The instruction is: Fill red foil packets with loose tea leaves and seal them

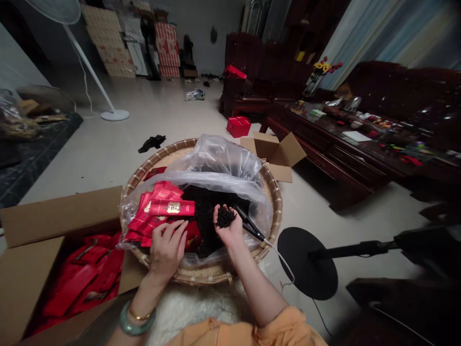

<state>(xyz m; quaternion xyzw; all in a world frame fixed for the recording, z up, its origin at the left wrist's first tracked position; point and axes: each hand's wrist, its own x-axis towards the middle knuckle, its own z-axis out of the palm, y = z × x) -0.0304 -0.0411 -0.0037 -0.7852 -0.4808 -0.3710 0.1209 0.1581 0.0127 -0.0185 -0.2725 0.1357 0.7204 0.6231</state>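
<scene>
My right hand [230, 229] is cupped palm up and holds a small heap of dark loose tea leaves [226, 217]. More dark leaves [207, 223] lie below it in a large clear plastic bag [216, 178], which sits in a round woven bamboo tray [275, 202]. My left hand [168, 245] hovers with its fingers apart over the bag's left side. Near its fingertips is a red packet [193, 235]; whether they touch is unclear. A pile of red foil packets [154, 206] lies just beyond. To the right rests a black flat-iron-like tool [254, 230] with a white cord.
An open carton [32, 216] of red packets [82, 278] stands at the left. Another open carton [275, 154] and a red box [238, 126] are behind the tray. A round black stand base [308, 262] is at right, near a long wooden table [324, 139]. A white fan [115, 115] stands back left.
</scene>
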